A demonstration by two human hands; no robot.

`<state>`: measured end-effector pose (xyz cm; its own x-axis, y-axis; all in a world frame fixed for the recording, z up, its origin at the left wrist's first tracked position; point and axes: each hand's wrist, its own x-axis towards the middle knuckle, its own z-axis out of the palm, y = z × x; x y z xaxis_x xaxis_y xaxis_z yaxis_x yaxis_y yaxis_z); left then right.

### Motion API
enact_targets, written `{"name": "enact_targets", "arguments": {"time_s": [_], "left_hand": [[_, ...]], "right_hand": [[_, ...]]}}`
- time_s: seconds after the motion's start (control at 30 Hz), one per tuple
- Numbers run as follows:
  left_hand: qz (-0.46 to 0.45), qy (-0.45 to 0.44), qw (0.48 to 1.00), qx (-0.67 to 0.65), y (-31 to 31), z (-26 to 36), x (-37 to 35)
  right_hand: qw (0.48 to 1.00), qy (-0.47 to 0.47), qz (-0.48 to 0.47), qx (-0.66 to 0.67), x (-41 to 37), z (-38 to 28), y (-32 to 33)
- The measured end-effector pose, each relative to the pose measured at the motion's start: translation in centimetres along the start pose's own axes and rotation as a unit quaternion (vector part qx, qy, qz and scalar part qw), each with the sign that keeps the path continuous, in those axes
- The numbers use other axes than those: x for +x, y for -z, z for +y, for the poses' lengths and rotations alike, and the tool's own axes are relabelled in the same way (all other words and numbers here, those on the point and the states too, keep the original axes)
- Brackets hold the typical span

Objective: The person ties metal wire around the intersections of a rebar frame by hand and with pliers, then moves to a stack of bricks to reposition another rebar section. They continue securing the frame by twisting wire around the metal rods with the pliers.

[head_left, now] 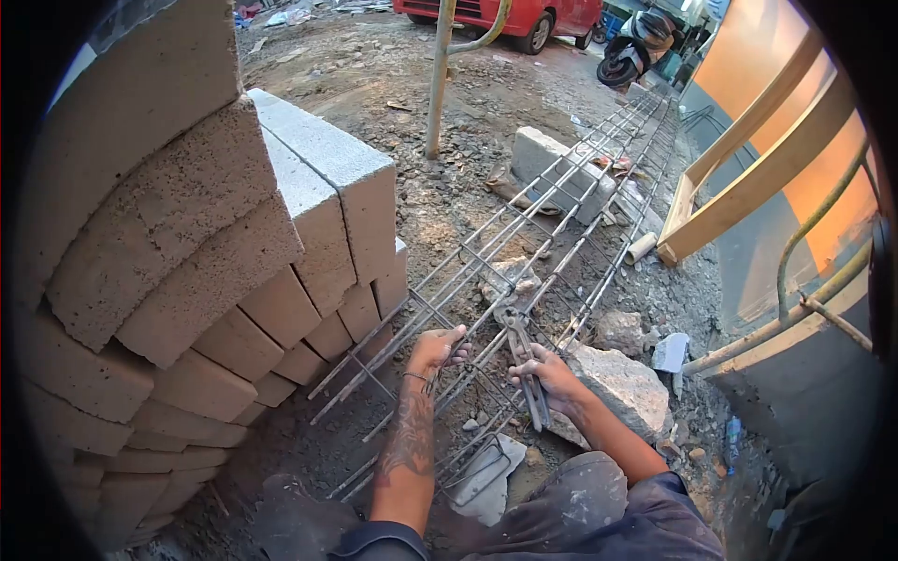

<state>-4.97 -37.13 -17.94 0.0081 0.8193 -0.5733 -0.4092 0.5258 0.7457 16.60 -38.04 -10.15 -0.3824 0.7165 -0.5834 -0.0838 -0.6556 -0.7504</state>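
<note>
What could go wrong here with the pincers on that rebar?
1. The left hand rests on the rebar cage close to the head of the pincers held by the right hand; a slip could pinch fingers.
2. The cage sits on loose rocks, so it may shift under pull.
3. The stack of concrete blocks stands close; a knock might topple some.

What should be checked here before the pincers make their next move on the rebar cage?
1. Right hand closed around the handles of the pincers: ok.
2. Pincer head resting on the rebar cage: ok.
3. Whether the jaws grip anything: cannot tell, too small.
4. Left hand holding a bar, to the side of the pincer head: ok.
5. Concrete blocks stacked close on the left, not touching either hand: ok.
</note>
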Motion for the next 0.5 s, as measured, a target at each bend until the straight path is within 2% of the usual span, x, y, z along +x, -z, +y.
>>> {"name": "enact_targets", "arguments": {"time_s": [0.03,0.2,0.27,0.33,0.4,0.5], "left_hand": [[0.009,0.023,0.999,-0.021,-0.3,0.0,-0.3],[0.003,0.022,1.0,-0.012,-0.4,-0.2,-0.1],[0.009,0.012,1.0,-0.024,-0.5,-0.1,-0.2],[0.01,0.008,1.0,-0.023,-0.5,0.1,-0.6],[0.009,0.019,1.0,0.008,-0.5,0.4,-0.6],[0.018,0.019,1.0,0.002,-0.7,0.6,-0.9]], "right_hand": [[1.0,-0.021,0.001,0.012,-1.6,0.3,0.8],[0.996,-0.085,0.028,-0.004,-6.8,1.4,2.4],[0.986,-0.127,0.076,-0.07,-7.9,1.7,2.4],[0.987,-0.127,0.076,-0.061,-8.8,2.0,2.3],[0.988,-0.148,0.054,0.006,-9.5,1.9,2.5],[0.988,-0.151,0.024,-0.009,-10.1,1.7,3.0]]}}
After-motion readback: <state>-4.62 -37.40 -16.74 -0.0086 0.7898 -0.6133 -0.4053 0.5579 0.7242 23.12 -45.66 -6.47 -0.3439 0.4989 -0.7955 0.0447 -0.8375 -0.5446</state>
